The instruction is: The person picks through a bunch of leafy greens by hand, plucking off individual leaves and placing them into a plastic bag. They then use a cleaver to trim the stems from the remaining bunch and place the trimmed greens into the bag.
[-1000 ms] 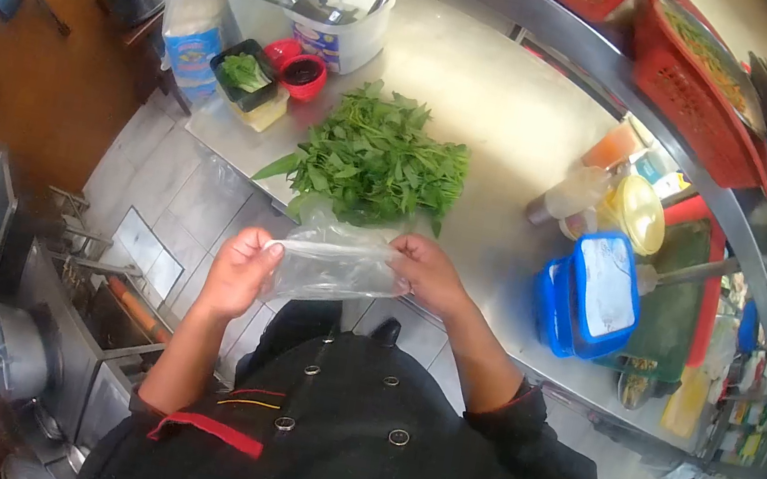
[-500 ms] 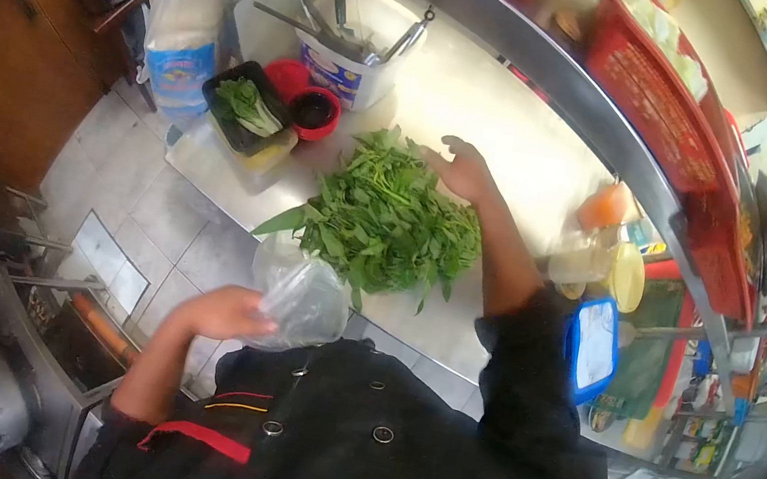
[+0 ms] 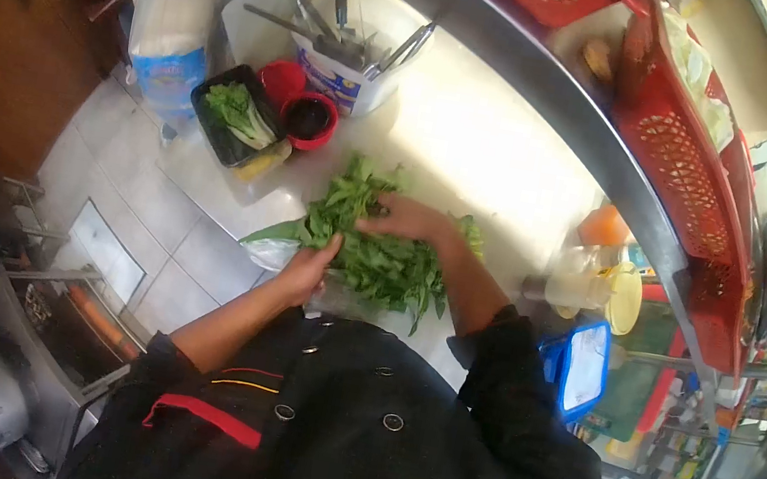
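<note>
A large heap of leafy greens [image 3: 397, 277] lies on the near edge of the pale worktop. My right hand [image 3: 412, 220] reaches over the heap, its fingers and thumb curled around some leaves and stems near the top. At the heap's near left side, my left hand [image 3: 304, 275] is closed on a clear plastic bag [image 3: 272, 252], thumb up against the leaves. Part of the bag shows left of that hand; the rest is hidden by my hand and the greens. Some long leaves hang over the bag's edge.
Behind the greens stand a black tray [image 3: 219, 133] with a leafy vegetable, a red cup [image 3: 310, 120] of dark liquid and a white tub [image 3: 334, 79] of utensils. A metal shelf rail [image 3: 569, 98] with red baskets [image 3: 689, 169] crosses above. A blue-rimmed container [image 3: 585, 370] is at right.
My right hand has come down onto the greens and closed on some. My left hand has moved up and right with the bag to the heap's edge. The heap is more gathered.
</note>
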Demonstrator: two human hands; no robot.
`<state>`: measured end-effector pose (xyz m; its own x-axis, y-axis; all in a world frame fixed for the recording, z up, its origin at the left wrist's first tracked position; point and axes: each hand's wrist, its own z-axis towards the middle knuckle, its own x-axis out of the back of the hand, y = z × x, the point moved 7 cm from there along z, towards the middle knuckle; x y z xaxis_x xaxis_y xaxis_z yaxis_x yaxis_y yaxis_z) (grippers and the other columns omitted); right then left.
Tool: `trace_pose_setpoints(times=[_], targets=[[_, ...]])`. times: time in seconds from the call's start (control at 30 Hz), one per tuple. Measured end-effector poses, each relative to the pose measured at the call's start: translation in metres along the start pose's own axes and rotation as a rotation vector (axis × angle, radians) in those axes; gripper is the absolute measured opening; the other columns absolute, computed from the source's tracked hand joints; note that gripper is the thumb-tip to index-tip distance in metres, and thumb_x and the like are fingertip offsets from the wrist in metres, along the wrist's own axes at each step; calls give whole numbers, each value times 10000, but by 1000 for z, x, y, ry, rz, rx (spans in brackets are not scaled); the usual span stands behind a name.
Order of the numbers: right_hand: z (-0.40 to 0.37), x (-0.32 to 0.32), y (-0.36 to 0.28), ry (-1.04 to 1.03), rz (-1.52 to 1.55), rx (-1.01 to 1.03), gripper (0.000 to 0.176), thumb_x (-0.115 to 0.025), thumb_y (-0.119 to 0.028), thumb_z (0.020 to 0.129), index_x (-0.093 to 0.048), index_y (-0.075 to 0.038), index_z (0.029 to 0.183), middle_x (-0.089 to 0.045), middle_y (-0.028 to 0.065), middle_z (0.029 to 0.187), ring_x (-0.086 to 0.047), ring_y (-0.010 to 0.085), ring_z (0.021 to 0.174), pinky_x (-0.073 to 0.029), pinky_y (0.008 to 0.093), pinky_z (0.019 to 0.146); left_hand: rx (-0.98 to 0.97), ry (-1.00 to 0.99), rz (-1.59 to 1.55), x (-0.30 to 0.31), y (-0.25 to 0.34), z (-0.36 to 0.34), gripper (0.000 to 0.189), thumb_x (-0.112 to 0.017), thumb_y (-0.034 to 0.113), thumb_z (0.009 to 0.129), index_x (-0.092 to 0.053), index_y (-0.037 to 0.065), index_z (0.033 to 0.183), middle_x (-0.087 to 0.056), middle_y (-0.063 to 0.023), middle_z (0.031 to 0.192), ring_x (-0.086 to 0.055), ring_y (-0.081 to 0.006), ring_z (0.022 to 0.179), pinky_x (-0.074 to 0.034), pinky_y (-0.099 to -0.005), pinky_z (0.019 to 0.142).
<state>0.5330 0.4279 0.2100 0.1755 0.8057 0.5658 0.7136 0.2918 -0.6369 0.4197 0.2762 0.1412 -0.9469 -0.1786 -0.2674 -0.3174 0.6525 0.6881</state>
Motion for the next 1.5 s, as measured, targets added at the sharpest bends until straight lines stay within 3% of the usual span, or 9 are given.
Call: trace_pose_setpoints(times=[0.2, 0.27, 0.47, 0.6, 0.8, 1.0, 1.23, 1.43, 1.5], targets=[[-35, -22, -32, -12, -534, -52, 1028, -741, -598, 544, -421, 66, 1260, -518, 272, 1168, -520, 372, 1086, -399, 441, 950, -134, -53, -59, -36, 45, 31, 651, -527, 544, 851, -519, -15, 1184, -608, -123, 1021, -576, -201, 893, -459, -336, 776], [-33, -22, -24, 66, -597, -41, 1044, -766, -562, 507, -415, 62, 1266, -545, 275, 1130, -544, 375, 1057, -425, 457, 927, -276, -114, 353, -46, 71, 23, 599, -510, 467, 889, -458, -1, 1261, -529, -146, 1229, -499, -223, 1115, -389, -374, 943], [-17, -7, -2, 167, -413, -13, 628, -713, -330, 581, -566, 51, 1058, -633, 222, 908, -634, 338, 838, -512, 443, 733, -155, -218, 1073, -22, 89, 29, 605, -587, 500, 796, -552, 14, 1154, -609, -190, 1052, -572, -305, 971, -430, -359, 861], [-16, 19, 44, -173, -218, -212, 572, -691, -298, 603, -575, 70, 1025, -639, 220, 914, -630, 307, 792, -516, 397, 735, -356, -17, 1322, -4, 138, -40, 515, -696, 382, 728, -586, 44, 1101, -623, -177, 1040, -598, -314, 947, -458, -385, 836], [-87, 70, 100, 245, 549, 60, 492, -645, -160, 673, -563, 30, 1119, -634, 158, 999, -610, 219, 891, -476, 347, 821, -410, -1, 1758, 3, 141, -74, 362, -686, 292, 709, -618, 45, 965, -628, -176, 959, -583, -361, 908, -468, -437, 770], [-172, 76, 114, 417, 972, 241, 548, -638, -106, 689, -510, 30, 1204, -592, 121, 1119, -575, 201, 973, -447, 324, 859, -636, 273, 1610, -44, 182, -70, 252, -604, 261, 754, -652, 68, 908, -633, -177, 907, -587, -351, 859, -460, -440, 768], [-254, 79, 74, 606, 1071, 463, 632, -710, -29, 596, -514, 43, 1193, -590, 110, 1137, -576, 207, 987, -457, 339, 846, -1116, 90, 1340, -120, 195, -32, 280, -561, 257, 798, -651, 50, 964, -627, -199, 896, -582, -347, 885, -451, -423, 800], [-267, 60, 65, 389, 644, 367, 510, -698, -121, 658, -570, 6, 1134, -624, 73, 1068, -577, 177, 950, -459, 326, 821, -881, 65, 1304, -152, 190, 12, 308, -518, 256, 827, -623, -21, 910, -634, -171, 783, -590, -347, 734, -447, -414, 715], [-261, 52, 48, 248, 477, 202, 435, -676, -178, 682, -606, -37, 1088, -632, 71, 1060, -577, 189, 946, -451, 319, 836, -546, -109, 920, -148, 170, 52, 273, -514, 228, 824, -607, -28, 822, -585, -104, 655, -541, -230, 596, -412, -396, 581]])
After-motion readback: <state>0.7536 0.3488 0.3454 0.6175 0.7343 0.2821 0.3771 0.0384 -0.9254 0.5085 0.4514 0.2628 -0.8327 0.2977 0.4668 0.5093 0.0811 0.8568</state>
